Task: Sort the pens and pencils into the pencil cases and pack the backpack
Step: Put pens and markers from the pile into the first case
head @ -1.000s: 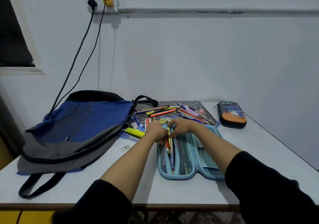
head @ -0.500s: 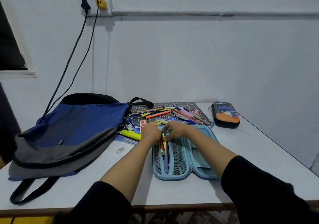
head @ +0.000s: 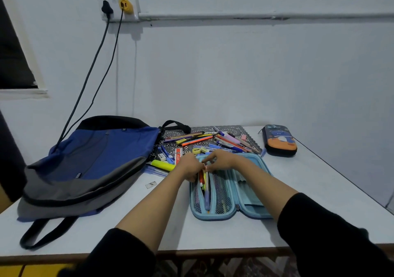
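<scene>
Left hand [head: 189, 167]: fingers curled on pens [head: 206, 193].
Right hand [head: 221, 159]: fingers pinching tops of pens.
Pens: inside open pencil case [head: 253, 207].

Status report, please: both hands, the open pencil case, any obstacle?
Left hand, right hand pinch pens at top of blue pencil case. Loose pens and pencils on mat behind. No obstacle.

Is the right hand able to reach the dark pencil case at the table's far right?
Probably yes. Nothing tall stands between the right hand and the dark pencil case, only loose pens and table. But it pinches pens in the open blue pencil case, so it must release them first.
</scene>
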